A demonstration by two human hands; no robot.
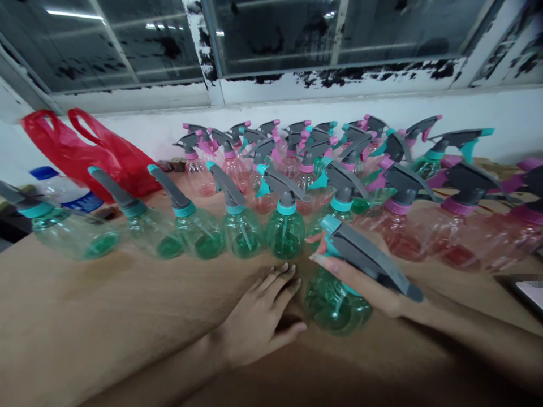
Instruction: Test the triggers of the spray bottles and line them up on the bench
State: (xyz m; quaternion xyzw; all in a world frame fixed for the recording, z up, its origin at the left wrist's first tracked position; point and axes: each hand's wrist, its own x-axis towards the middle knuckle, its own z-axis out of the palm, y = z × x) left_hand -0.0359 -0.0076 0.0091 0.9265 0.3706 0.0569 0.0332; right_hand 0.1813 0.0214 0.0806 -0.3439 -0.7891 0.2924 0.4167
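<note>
My right hand (360, 282) is wrapped round the neck of a green spray bottle (335, 308), under its grey and turquoise trigger head. The bottle is nearest to me, at right of centre, and its nozzle points away. Just left of it, my left hand (265, 316) lies on the wooden table (139, 316) with fingers stretched out and nothing in them. Beyond the hands stands a row of green spray bottles (285, 232) with turquoise collars. Pink spray bottles (399, 232) with magenta collars continue that row to the right.
More pink and green spray bottles (235, 169) crowd behind the row. A red plastic bag (106, 152) and a clear bottle with a blue cap (68, 189) are at the back left. A dark-edged flat object (526, 294) lies at the right edge. A wall with windows (275, 34) stands behind.
</note>
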